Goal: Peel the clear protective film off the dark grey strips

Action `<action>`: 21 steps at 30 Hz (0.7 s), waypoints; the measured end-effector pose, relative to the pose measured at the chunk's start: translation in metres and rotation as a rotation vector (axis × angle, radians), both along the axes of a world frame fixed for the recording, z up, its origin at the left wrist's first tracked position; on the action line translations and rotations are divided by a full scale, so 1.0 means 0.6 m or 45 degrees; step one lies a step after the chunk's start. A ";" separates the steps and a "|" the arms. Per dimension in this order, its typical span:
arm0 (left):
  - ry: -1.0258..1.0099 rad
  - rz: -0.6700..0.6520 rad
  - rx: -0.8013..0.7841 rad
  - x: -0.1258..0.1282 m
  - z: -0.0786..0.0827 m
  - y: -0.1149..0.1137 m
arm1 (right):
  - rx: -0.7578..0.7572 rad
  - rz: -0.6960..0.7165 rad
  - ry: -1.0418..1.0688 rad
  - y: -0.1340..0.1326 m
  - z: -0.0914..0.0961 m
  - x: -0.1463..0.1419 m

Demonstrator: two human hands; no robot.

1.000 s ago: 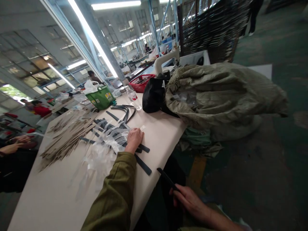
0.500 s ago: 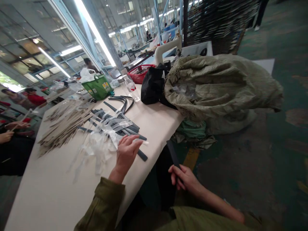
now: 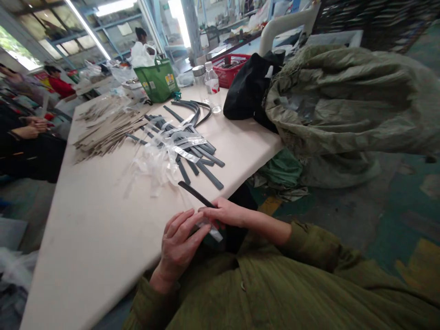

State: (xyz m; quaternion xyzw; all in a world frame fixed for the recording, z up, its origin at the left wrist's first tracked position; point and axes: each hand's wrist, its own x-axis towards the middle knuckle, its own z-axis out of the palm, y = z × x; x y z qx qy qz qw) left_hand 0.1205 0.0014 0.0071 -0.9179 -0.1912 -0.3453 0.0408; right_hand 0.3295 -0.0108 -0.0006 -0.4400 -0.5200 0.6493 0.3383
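Observation:
A flat dark strip [image 3: 195, 194] sticks out up and to the left from my right hand [image 3: 228, 213], whose fingers are closed around its lower end. Beside it, my left hand [image 3: 180, 240] pinches a piece of clear plastic film [image 3: 216, 233] at the strip's lower end; fingers partly hide where the two meet. Both hands are close together at the table's near edge. Beyond them lies a loose pile of dark strips [image 3: 210, 176], with clear plastic pieces [image 3: 160, 160] tangled over and beside it.
Brown flat strips [image 3: 106, 133] are heaped on the table [image 3: 89, 229]. Behind the pile stand a green bag [image 3: 158, 80], a plastic bottle [image 3: 213, 89], a red basket [image 3: 232, 68] and a black bag [image 3: 245, 87]. A large woven sack [image 3: 343, 110] is at right. Another person's hands [image 3: 32, 128] are at left.
My left hand has come back from the pile toward my body. My right hand has moved left with the dark strip, and the hands now meet. The view has shifted too.

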 end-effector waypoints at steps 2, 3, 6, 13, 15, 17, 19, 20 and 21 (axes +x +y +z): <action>-0.016 -0.009 -0.023 -0.004 -0.003 -0.007 | 0.000 0.008 -0.053 0.012 0.009 -0.012; -0.030 -0.012 -0.045 -0.005 -0.004 -0.011 | 0.001 0.006 -0.066 0.016 0.013 -0.016; -0.188 0.059 -0.238 -0.007 -0.011 -0.029 | 0.044 -0.045 -0.095 0.022 0.023 -0.022; -0.785 0.237 -1.826 0.011 -0.024 -0.053 | 0.241 -0.248 -0.229 0.019 0.045 -0.011; -0.691 0.180 -2.088 0.022 -0.019 -0.050 | 0.324 -0.226 -0.308 0.017 0.046 -0.009; -0.602 0.178 -2.197 0.034 -0.011 -0.048 | 0.387 -0.223 -0.372 0.016 0.044 -0.007; -0.563 0.191 -2.248 0.044 -0.005 -0.046 | 0.420 -0.246 -0.405 0.014 0.041 -0.004; -0.570 0.193 -2.277 0.049 -0.003 -0.046 | 0.427 -0.255 -0.410 0.013 0.040 0.000; -0.592 0.191 -2.308 0.053 -0.002 -0.045 | 0.428 -0.262 -0.402 0.012 0.038 0.004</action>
